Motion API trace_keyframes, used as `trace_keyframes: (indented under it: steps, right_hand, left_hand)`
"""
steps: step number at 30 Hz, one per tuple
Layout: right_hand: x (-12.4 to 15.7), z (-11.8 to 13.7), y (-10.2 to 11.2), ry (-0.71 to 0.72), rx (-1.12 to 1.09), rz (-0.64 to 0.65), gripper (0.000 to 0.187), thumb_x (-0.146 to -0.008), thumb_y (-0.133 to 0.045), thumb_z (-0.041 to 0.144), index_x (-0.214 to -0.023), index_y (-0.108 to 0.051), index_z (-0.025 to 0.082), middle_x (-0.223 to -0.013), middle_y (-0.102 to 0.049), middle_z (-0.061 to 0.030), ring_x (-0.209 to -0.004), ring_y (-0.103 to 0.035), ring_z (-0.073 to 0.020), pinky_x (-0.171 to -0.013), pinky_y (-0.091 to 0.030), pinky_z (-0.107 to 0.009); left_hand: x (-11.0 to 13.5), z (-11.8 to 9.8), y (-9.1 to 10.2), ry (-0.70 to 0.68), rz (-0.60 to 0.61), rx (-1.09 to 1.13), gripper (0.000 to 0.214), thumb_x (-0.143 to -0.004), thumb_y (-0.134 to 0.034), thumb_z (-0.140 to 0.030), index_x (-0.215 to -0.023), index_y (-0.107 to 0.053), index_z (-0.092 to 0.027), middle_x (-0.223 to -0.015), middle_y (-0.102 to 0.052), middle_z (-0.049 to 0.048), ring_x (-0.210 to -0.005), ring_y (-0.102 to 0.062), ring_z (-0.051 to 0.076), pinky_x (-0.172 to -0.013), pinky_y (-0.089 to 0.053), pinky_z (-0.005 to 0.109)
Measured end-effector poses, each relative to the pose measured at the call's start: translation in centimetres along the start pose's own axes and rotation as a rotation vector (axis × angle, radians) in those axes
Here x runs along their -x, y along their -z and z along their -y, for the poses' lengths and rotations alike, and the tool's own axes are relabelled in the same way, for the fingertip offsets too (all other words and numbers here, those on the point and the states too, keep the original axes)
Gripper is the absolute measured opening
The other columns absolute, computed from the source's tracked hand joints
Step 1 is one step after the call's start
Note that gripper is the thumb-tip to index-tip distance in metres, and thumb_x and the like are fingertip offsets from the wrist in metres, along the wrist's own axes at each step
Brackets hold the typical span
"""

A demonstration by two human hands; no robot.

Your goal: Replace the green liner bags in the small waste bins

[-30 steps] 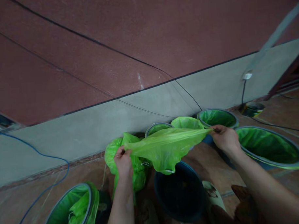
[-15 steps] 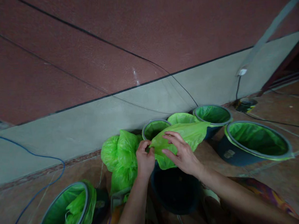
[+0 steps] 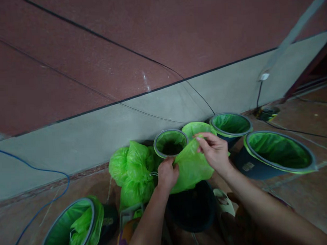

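A thin, bright green plastic bag (image 3: pixel 193 166) is stretched between my two hands. My left hand (image 3: pixel 167 173) is closed on its left edge, while my right hand (image 3: pixel 214 151) pinches the upper right edge between thumb and fingers. Below the bag stands a dark bin (image 3: pixel 192 211) with no liner showing, its far rim hidden behind the plastic. Just beyond my left hand is a small bin (image 3: pixel 171 142) lined in green.
Tied green bags (image 3: pixel 133 170) are heaped against the wall at left. More lined bins stand around: one front left (image 3: pixel 93 218), one far right (image 3: pixel 279 150), another by the wall (image 3: pixel 230 123). A blue cable (image 3: pixel 66 190) and black cords cross wall and floor.
My right hand has gone from spread fingers over the bag to pinching its edge, moving right and slightly up. My left hand has shifted a little right; the bag now hangs between them.
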State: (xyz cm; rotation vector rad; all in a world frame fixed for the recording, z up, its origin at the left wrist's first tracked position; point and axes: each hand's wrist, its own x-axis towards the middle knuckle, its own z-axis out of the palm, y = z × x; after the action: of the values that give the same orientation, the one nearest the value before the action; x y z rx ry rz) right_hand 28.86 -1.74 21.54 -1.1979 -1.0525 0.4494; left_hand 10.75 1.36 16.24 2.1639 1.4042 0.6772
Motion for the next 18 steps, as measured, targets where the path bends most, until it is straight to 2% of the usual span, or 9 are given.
trace_keyframes:
  steps: [4, 6, 11, 15, 18]
  right_hand:
    - [-1.4, 0.1, 1.8, -0.038, -0.027, -0.188, 0.025, -0.079, -0.069, 0.043, -0.085, -0.07, 0.019, -0.068, -0.066, 0.0005, -0.045, -0.052, -0.0084, -0.043, -0.042, -0.022]
    - [-2.2, -0.2, 2.7, -0.059, -0.035, -0.265, 0.025, -0.078, -0.068, 0.043, -0.085, -0.069, 0.019, -0.071, -0.067, 0.0004, -0.045, -0.05, -0.0079, -0.045, -0.043, -0.022]
    - [-3.8, -1.7, 4.8, -0.069, -0.105, -0.447, 0.02, -0.074, -0.07, 0.037, -0.082, -0.067, 0.019, -0.061, -0.059, 0.0032, -0.045, -0.049, -0.0089, -0.043, -0.04, -0.023]
    - [-4.4, -2.8, 5.8, -0.122, -0.141, -0.488, 0.017, -0.071, -0.071, 0.033, -0.079, -0.066, 0.019, -0.063, -0.06, 0.0022, -0.045, -0.05, -0.0092, -0.041, -0.038, -0.023]
    - [-4.4, -3.3, 6.0, -0.166, -0.114, -0.484, 0.016, -0.07, -0.071, 0.033, -0.077, -0.065, 0.019, -0.061, -0.059, 0.0025, -0.046, -0.051, -0.0099, -0.04, -0.039, -0.024]
  left_hand:
    - [0.2, 0.9, 0.7, 0.063, 0.055, -0.156, 0.018, -0.083, -0.054, -0.022, -0.085, -0.072, -0.022, -0.082, -0.071, 0.0078, -0.082, -0.066, 0.024, -0.079, -0.046, 0.033]
    - [0.3, 1.6, 1.3, 0.088, 0.045, -0.173, 0.013, -0.081, -0.059, -0.024, -0.079, -0.072, -0.022, -0.078, -0.07, 0.0076, -0.08, -0.066, 0.024, -0.079, -0.046, 0.033]
    - [0.2, 3.4, 3.0, 0.141, -0.011, -0.235, 0.006, -0.072, -0.07, -0.026, -0.077, -0.072, -0.023, -0.075, -0.069, 0.0064, -0.079, -0.065, 0.024, -0.078, -0.046, 0.032]
    - [0.0, 3.6, 5.1, 0.159, -0.082, -0.005, 0.016, -0.059, -0.079, -0.023, -0.072, -0.072, -0.024, -0.063, -0.065, 0.0011, -0.065, -0.061, 0.02, -0.07, -0.045, 0.03]
    - [-0.1, 3.2, 6.3, 0.128, -0.112, 0.182, 0.027, -0.052, -0.085, -0.027, -0.076, -0.074, -0.024, -0.06, -0.063, -0.0015, -0.058, -0.057, 0.017, -0.065, -0.045, 0.028]
